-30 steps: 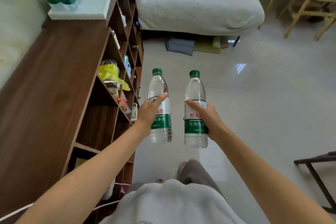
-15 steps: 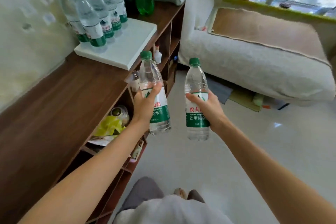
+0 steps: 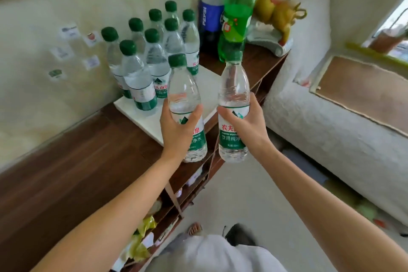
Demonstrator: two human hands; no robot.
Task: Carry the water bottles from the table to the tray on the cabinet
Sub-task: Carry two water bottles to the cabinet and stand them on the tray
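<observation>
Water bottles, one gripped upright in the left hand (image 3: 180,127) and one in the right hand (image 3: 241,122), hang over the cabinet's (image 3: 84,168) front edge, near the white tray (image 3: 141,113) of standing bottles. Next: lowering both onto its bare corner.

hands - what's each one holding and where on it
The left hand grips one water bottle around its middle, at the label's top. The right hand grips a second bottle at the same height.

arms: bare, no sleeves to wrist | left hand (image 3: 176,130), right hand (image 3: 245,126): no rings | top (image 3: 212,254): white | legs: grey trousers (image 3: 176,242)
</observation>
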